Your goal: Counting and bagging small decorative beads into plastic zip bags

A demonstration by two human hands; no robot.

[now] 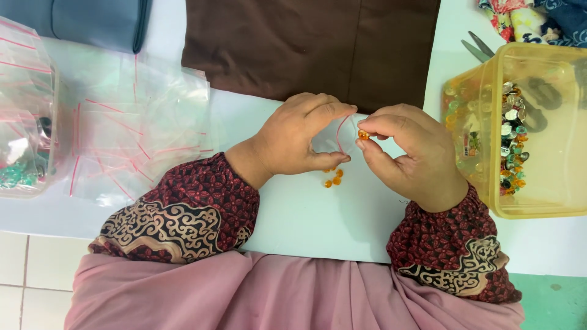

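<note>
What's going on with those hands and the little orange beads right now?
Left hand pinching thin cord. Right hand fingers hold one orange bead. Loose orange beads on white table beneath. Nothing in between.

Left of our hands lie plastic bags; right, a tub holding beads; loose beads lie beneath them on the worktop; cloth lies beyond.

Bright, even, soft daylight fills the frame. The white bench is nearly washed out at centre, with faint shadows under the hands. Plastic bags at left show glare. Focus is sharp.
</note>
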